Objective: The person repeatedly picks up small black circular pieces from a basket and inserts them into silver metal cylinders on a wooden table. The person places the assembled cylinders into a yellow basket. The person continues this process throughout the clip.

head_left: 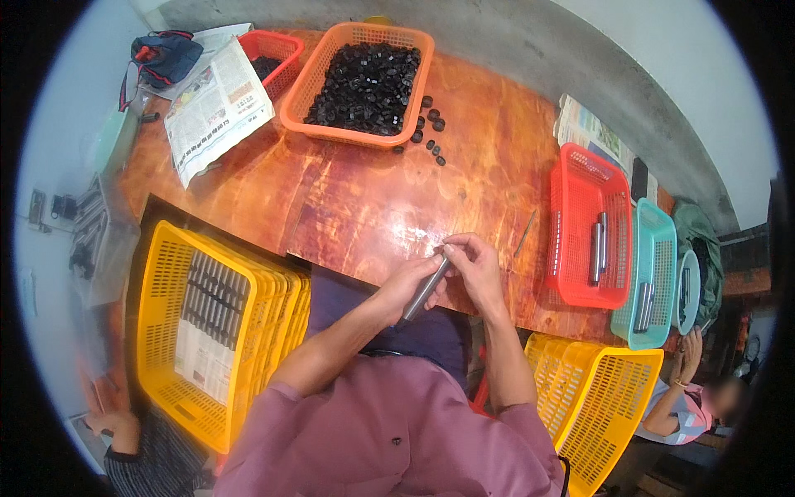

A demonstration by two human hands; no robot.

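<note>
Close to the near edge of the wooden table, my left hand (pixel 403 287) is wrapped round a dark grey metal tube (pixel 422 300), which slants down toward me. At the tube's upper end my right hand (pixel 479 265) is closed in a pinch of thumb and forefinger; whatever sits between those fingertips is too small to make out. A thin rod (pixel 525 232) lies on the table just right of my right hand. Beyond my hands an orange basket (pixel 341 136) holds a heap of small black pieces (pixel 364 83), with several loose round ones (pixel 437 124) beside it.
At right, a red basket (pixel 571 195) and a teal basket (pixel 660 240) hold grey tubes. Yellow crates (pixel 157 331) stand at left, tubes on newspaper inside; more yellow crates (pixel 609 398) stand lower right. Newspaper (pixel 219 108) covers the far left. Other people's hands (pixel 686 356) show at right.
</note>
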